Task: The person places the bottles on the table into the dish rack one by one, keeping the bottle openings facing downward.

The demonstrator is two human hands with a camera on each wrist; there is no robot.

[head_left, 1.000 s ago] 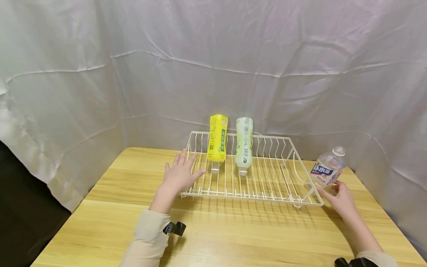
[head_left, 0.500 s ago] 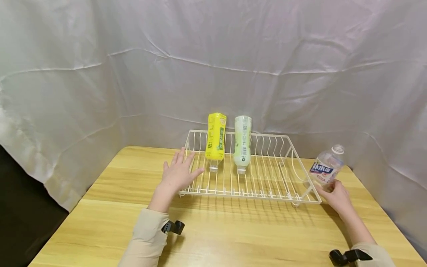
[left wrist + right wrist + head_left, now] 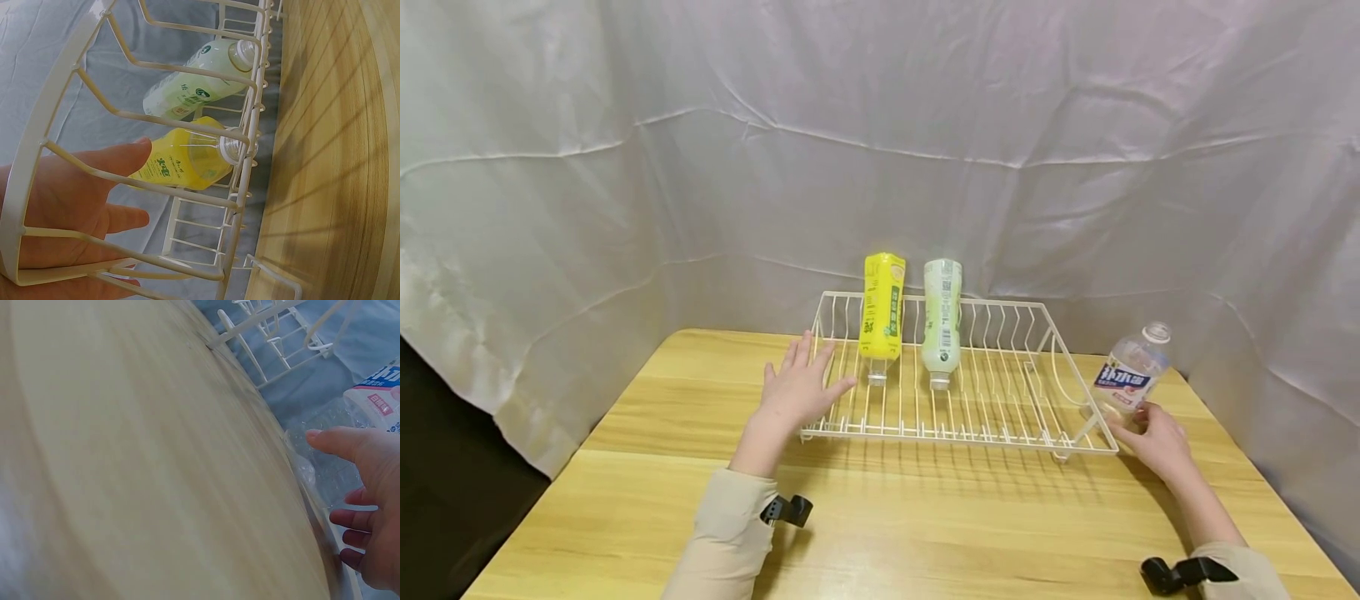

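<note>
A white wire dish rack (image 3: 962,440) stands mid-table, with two empty bottles lying neck-down and slanted against its back. One bottle is yellow (image 3: 881,308), the other pale green (image 3: 942,317). My left hand (image 3: 793,392) rests at the rack's left end, fingers spread; the left wrist view shows its palm (image 3: 75,181) behind the wire bars. At the right stands an uncapped clear bottle (image 3: 1127,379) with a blue-and-white label. My right hand (image 3: 1157,442) is at its base, thumb in front and fingers on the right side; some fingertips are hidden in the head view.
The wooden table (image 3: 880,533) stretches in front of the rack. Grey curtain cloth (image 3: 820,150) hangs behind and on both sides. The rack's right leg (image 3: 1086,429) is close to my right thumb.
The whole head view drifts slightly left. My right hand draws a little closer to the clear bottle's base. The left hand and the two bottles on the rack stay put.
</note>
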